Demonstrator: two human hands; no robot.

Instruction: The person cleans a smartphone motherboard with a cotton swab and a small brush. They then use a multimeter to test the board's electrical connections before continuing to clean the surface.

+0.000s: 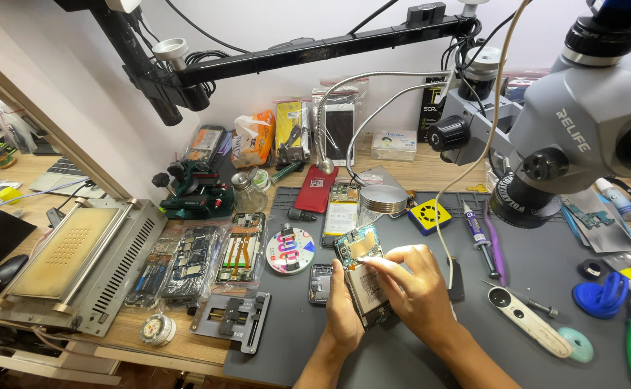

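Teardown looks well along at your bench: the opened smartphone (364,277) has its back cover off, circuit board and battery exposed, tilted above the grey work mat (431,353) below the microscope (582,122). Your left hand (343,310) wraps its lower left edge, fingers closed around it. Your right hand (413,284) pinches narrowly at the board; whether it grips a small tool or part, you cannot tell.

bare grey mat (402,360) below hands, microscope (582,122) overhanging right, small phone (320,282) crowding left
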